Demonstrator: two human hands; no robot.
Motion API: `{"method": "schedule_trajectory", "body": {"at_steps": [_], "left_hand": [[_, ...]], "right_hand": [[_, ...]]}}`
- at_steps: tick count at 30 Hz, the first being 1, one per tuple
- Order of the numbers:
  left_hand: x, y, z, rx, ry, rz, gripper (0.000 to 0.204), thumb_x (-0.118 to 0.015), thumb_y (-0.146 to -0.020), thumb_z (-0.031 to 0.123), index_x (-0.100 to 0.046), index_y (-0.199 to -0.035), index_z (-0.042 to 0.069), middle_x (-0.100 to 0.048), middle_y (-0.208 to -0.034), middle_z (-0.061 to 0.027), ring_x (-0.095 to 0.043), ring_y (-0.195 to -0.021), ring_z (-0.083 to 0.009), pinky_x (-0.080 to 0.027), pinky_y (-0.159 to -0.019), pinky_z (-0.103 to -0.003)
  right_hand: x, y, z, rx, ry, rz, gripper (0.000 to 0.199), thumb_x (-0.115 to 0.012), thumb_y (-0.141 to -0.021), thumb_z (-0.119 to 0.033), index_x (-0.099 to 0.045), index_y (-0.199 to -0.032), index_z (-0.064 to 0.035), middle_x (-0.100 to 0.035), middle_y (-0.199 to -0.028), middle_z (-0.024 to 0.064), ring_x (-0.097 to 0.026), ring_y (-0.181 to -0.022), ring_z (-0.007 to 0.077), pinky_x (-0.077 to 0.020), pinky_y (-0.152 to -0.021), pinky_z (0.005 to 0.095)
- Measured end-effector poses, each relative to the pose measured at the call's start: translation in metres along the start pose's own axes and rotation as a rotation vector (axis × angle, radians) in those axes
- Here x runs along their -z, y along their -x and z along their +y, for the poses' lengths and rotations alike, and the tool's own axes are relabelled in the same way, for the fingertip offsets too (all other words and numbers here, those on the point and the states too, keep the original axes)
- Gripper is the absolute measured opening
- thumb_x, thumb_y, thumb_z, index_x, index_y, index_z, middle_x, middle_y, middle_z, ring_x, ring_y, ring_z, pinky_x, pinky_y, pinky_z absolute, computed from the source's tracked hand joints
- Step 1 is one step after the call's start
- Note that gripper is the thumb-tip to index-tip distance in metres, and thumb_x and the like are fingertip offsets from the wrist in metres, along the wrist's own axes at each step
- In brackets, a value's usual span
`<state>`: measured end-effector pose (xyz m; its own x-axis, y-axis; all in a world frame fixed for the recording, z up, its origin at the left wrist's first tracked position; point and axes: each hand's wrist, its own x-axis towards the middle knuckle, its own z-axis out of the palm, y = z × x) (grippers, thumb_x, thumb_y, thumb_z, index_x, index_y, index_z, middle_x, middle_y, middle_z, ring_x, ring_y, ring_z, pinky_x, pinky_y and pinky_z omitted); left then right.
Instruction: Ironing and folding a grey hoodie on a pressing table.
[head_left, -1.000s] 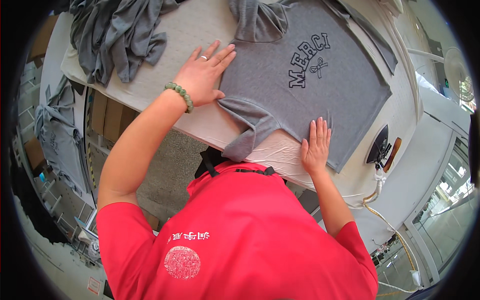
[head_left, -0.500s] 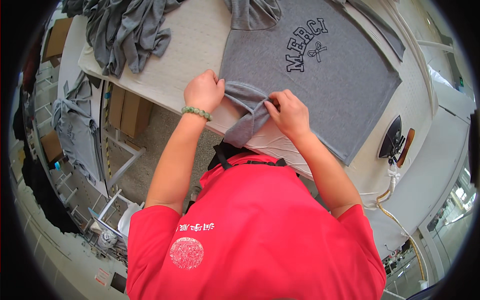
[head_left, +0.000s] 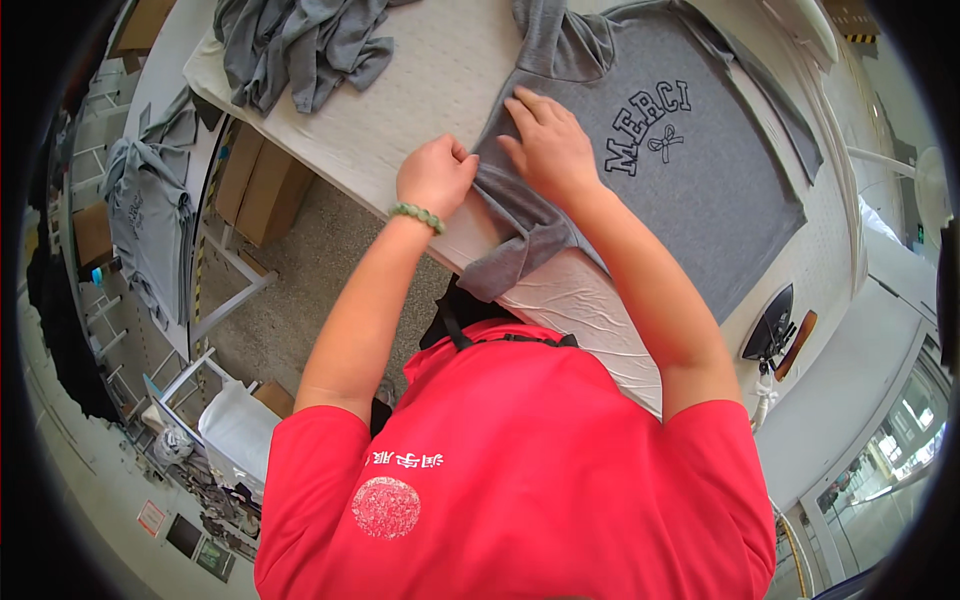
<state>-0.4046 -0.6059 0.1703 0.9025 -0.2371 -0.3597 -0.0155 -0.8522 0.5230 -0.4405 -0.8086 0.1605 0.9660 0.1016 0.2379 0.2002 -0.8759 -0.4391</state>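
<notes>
A grey sweatshirt with dark outlined lettering and a small bow on its chest lies spread on the padded, pale-covered table. My left hand, a green bead bracelet at its wrist, is closed in a pinch on the garment's edge by the near sleeve. That sleeve lies bunched and hangs over the table's front edge. Flat on the fabric just right of it rests my right hand, fingers stretched out and thumb apart, holding nothing. Part of the cloth is hidden under this hand.
A heap of grey garments lies at the table's far left. On the right end stands a dark iron with a brown handle. More grey garments are stacked on a side surface at left, near cardboard boxes below the table.
My right hand has let go of the sleeve fold and moved farther away onto the sweatshirt, its fingers now flat. My left hand keeps its pinch. The view has shifted a little.
</notes>
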Motion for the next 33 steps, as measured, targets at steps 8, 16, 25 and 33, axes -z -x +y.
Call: {"method": "schedule_trajectory", "body": {"at_steps": [8,16,25,33], "left_hand": [[-0.041,0.164,-0.004,0.024,0.102,-0.193,0.030,-0.076,-0.091,0.027,-0.067,-0.108,0.004,-0.075,-0.090,-0.0135,-0.074,-0.078,-0.0297,-0.057,-0.069,-0.041],[0.026,0.115,-0.048,0.168,0.299,0.024,0.035,-0.073,-0.095,0.032,-0.071,-0.111,0.000,-0.077,-0.101,-0.0151,-0.074,-0.088,-0.0242,-0.058,-0.082,-0.037],[-0.019,0.008,0.000,0.140,0.337,0.015,0.035,-0.074,-0.095,0.037,-0.072,-0.093,0.003,-0.073,-0.076,-0.0142,-0.073,-0.077,-0.0347,-0.056,-0.073,-0.043],[0.007,-0.010,0.048,-0.337,-0.113,0.213,0.023,-0.069,-0.093,0.016,-0.065,-0.113,0.004,-0.070,-0.104,-0.0149,-0.068,-0.096,-0.0361,-0.055,-0.086,-0.045]], "right_hand": [[-0.025,-0.001,0.002,0.038,0.181,-0.108,0.084,-0.055,-0.101,-0.055,-0.037,-0.160,0.0011,-0.033,-0.170,0.0165,-0.026,-0.160,0.0297,-0.0150,-0.131,0.0473],[-0.027,0.002,0.000,0.045,0.174,-0.039,0.082,-0.057,-0.101,-0.054,-0.040,-0.159,0.0016,-0.036,-0.168,0.0175,-0.030,-0.158,0.0308,-0.0183,-0.130,0.0482],[-0.008,-0.007,0.003,0.068,0.107,-0.079,0.073,-0.068,-0.095,-0.044,-0.051,-0.149,0.0025,-0.046,-0.160,0.0180,-0.039,-0.151,0.0335,-0.0248,-0.128,0.0485],[0.013,-0.028,0.033,0.107,0.022,-0.089,0.057,-0.071,-0.092,-0.034,-0.061,-0.137,-0.0008,-0.052,-0.154,0.0161,-0.044,-0.147,0.0349,-0.0306,-0.125,0.0478]]}}
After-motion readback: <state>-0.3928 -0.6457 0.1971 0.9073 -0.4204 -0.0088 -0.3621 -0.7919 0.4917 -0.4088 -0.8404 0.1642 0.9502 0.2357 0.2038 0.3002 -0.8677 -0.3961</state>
